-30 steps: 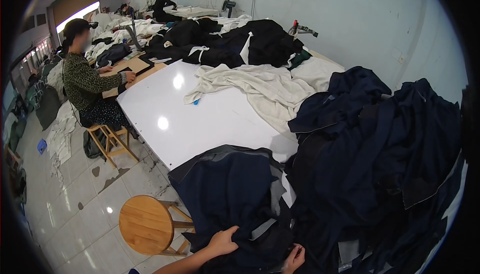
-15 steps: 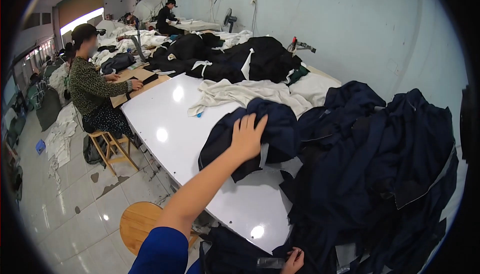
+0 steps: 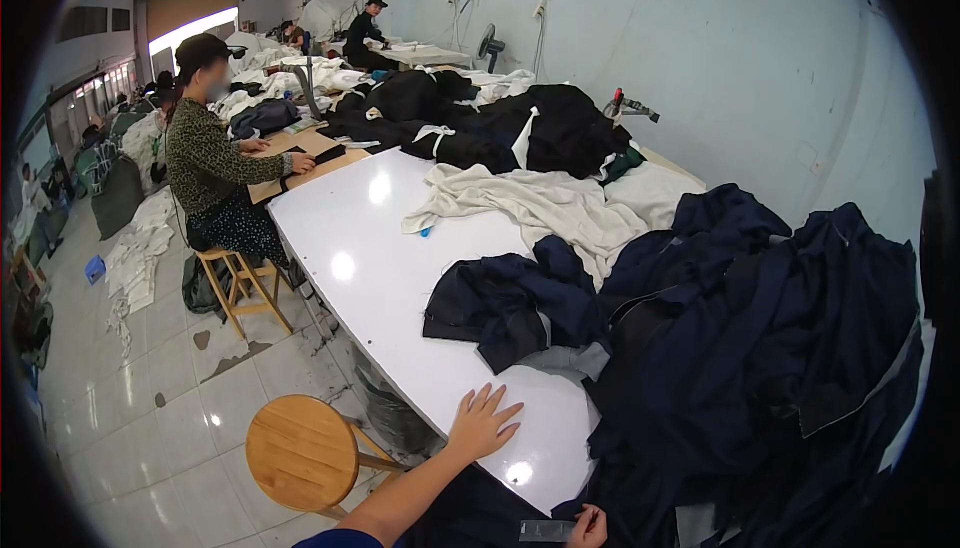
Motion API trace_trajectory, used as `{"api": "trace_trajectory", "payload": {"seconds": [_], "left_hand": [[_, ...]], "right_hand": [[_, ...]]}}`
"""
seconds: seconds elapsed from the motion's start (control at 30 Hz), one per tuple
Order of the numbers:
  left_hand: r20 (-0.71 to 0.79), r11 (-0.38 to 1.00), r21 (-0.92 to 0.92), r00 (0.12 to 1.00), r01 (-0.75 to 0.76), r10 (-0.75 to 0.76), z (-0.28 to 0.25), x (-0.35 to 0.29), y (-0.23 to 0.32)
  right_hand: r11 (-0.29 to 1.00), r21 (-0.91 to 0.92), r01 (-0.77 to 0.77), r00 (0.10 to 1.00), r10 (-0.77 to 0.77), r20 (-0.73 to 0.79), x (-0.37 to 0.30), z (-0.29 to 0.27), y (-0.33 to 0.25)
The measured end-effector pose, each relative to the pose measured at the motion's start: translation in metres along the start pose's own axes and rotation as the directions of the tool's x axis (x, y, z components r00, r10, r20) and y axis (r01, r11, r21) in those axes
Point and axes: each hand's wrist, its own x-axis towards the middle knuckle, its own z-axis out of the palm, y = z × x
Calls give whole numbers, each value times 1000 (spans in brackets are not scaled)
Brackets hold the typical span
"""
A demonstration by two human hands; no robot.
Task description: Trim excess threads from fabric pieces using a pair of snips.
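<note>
My left hand (image 3: 483, 424), fingers spread, is over the near part of the white tabletop (image 3: 350, 218) and holds nothing. Just beyond it lies a crumpled navy garment piece (image 3: 510, 298) with a grey lining edge. At the bottom edge my right hand (image 3: 588, 527) is closed, its fingers curled on navy cloth (image 3: 470, 510) that hangs at the table's near edge. A clear plastic strip (image 3: 545, 530) sits against those fingers. The lower part of this hand is cut off by the frame.
A large heap of navy garments (image 3: 730, 348) covers the right side. Cream cloth (image 3: 530, 198) and a black garment pile (image 3: 540, 133) lie farther back. A round wooden stool (image 3: 300, 453) stands at lower left. A co-worker (image 3: 215, 153) sits at the table's far left, handling dark pieces.
My left hand has let go of the crumpled navy piece and drawn back toward me over the tabletop. That piece has slumped flatter. My right hand stays near the bottom edge.
</note>
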Motion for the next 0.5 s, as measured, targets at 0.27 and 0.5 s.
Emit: {"api": "trace_trajectory", "payload": {"seconds": [0.27, 0.5], "left_hand": [[23, 994, -105, 999, 34, -31, 0, -7, 6], [-50, 992, -121, 998, 37, -43, 8, -9, -4]], "right_hand": [[987, -91, 129, 989, -134, -57, -9, -4, 11], [986, 161, 46, 999, -50, 20, -3, 11, 37]]}}
